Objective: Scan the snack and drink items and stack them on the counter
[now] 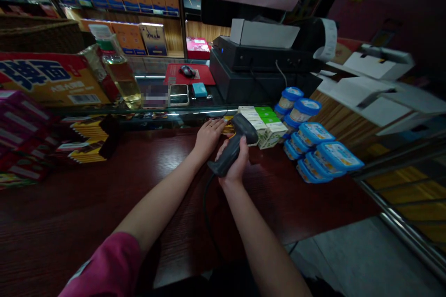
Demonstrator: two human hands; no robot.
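A dark grey handheld barcode scanner (pixel 230 154) is gripped by its handle in my right hand (pixel 240 162), its head tilted up over the counter. The scanner's cable hangs down from the handle's base. My left hand (pixel 209 137) lies with fingers stretched out, just left of the scanner head. Its fingertips reach a small yellow package (pixel 228 127), which is mostly hidden behind the scanner and the hand. Right behind the scanner stand white and green boxes (pixel 270 133) in a short row.
Blue-lidded tubs (pixel 324 148) are stacked on the right of the dark red counter (pixel 167 185). Yellow-edged packs (pixel 87 141) and purple boxes (pixel 21 120) stand left. Behind are a bottle (pixel 121 76), a phone (pixel 179 95), a mouse (pixel 187 71) and a black register (pixel 258 60).
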